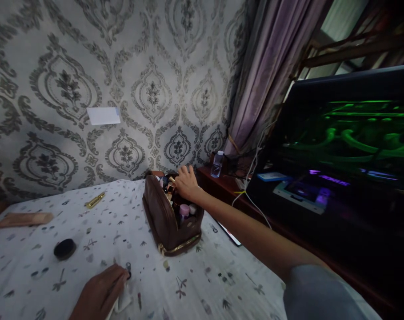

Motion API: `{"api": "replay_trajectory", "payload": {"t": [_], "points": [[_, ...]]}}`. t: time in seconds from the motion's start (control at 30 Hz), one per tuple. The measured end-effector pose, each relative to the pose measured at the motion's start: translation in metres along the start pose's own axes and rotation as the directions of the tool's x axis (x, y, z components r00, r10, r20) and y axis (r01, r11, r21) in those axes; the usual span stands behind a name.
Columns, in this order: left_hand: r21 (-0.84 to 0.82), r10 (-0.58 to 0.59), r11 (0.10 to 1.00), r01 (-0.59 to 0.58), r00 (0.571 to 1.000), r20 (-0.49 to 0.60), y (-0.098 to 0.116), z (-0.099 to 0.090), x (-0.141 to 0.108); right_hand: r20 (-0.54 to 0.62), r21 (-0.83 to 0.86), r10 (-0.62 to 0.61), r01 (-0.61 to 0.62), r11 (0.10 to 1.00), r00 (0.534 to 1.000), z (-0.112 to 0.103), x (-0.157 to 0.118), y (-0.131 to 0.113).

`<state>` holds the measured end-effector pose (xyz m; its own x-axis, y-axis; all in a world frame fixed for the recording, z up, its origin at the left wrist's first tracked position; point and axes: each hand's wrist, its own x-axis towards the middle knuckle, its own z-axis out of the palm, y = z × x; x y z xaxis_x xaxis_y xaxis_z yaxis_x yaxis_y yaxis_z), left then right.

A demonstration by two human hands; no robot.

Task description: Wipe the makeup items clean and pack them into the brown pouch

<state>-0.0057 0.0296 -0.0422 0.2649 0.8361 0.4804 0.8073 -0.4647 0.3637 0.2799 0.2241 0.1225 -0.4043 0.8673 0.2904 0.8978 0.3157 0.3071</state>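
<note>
A brown makeup bag (pixel 160 213) with a gold zipper stands unzipped on the patterned white sheet, packed with cosmetics. Among them is a pink-capped jar (pixel 184 210). My right hand (pixel 187 183) reaches over the bag's far side with its fingers bent down into the contents, beside a gold-coloured item (pixel 171 179); the fingertips are hidden. At the lower left, my left hand (pixel 100 291) is closed low over the sheet. Something whitish (pixel 123 302) shows beside and under its fingers, too unclear to name.
On the sheet lie a round black container (pixel 65 249), a gold item (pixel 95 200) and a pinkish-tan flat pouch (pixel 23 219). A phone (pixel 233 238) lies partly under my right forearm. Rightward are a clear bottle (pixel 217 164), white cables (pixel 253 166) and a computer case (pixel 348 142) glowing green.
</note>
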Motion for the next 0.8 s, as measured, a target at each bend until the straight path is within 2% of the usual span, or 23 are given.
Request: {"api": "replay_trajectory", "payload": {"t": [0.07,0.2,0.3,0.47,0.57,0.67,0.8], "points": [[-0.071,0.025,0.997,-0.025,1.000,-0.002,0.000,-0.002,0.001,0.009,0.011,0.013,-0.013,1.000,1.000,0.000,0.000,0.002],[-0.162,0.003,0.987,0.012,0.996,0.092,0.005,-0.008,0.006,0.013,0.040,0.038,-0.038,0.998,0.999,-0.003,0.000,0.003],[-0.180,-0.012,0.983,0.021,0.999,0.051,0.010,-0.009,0.007,-0.004,0.058,0.070,-0.070,0.996,0.998,-0.010,-0.005,0.005],[-0.209,-0.038,0.976,0.061,0.993,0.114,0.009,-0.009,0.001,-0.061,0.085,0.118,-0.113,0.990,0.991,-0.026,-0.023,0.014],[-0.213,-0.048,0.974,0.071,0.992,0.113,0.015,-0.016,0.008,-0.060,0.106,0.159,-0.152,0.983,0.986,-0.032,-0.038,0.019],[-0.195,0.008,0.981,0.008,0.997,0.079,0.035,-0.033,0.036,-0.032,0.184,0.226,-0.216,0.959,0.974,-0.037,-0.054,0.021],[-0.052,0.144,0.989,-0.141,0.989,0.040,0.072,-0.056,0.105,0.003,0.381,0.305,-0.284,0.880,0.952,-0.042,-0.076,0.024]]}}
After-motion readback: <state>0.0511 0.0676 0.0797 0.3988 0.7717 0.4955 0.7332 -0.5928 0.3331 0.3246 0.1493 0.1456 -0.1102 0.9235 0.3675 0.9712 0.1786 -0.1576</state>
